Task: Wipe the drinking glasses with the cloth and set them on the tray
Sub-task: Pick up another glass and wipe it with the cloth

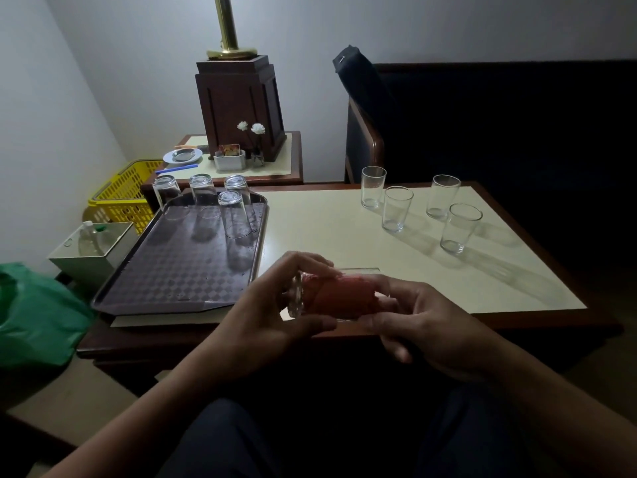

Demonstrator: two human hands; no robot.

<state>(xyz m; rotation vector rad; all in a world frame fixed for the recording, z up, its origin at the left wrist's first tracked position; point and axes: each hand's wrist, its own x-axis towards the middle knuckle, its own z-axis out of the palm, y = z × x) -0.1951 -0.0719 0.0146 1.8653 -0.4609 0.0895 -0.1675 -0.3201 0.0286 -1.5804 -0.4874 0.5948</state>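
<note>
Glass point(297, 295), cloth point(341, 295) inside, near tray point(179, 270) of four inverted glasses point(236, 215)

Dim corner, pale grey walls point(448, 25) around me.
Cream-topped wooden table point(327, 229) before me, dark wood-armed armchair point(482, 125) beyond, brass lamp point(225, 25) on small side table point(279, 160).

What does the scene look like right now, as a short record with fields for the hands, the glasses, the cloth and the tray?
left hand: grips the base end of the held glass, which lies sideways
right hand: grips its mouth end
cloth: red, stuffed inside the held glass
tray: holds four inverted glasses at its far end
upright glasses: four, on the table, right side
</note>
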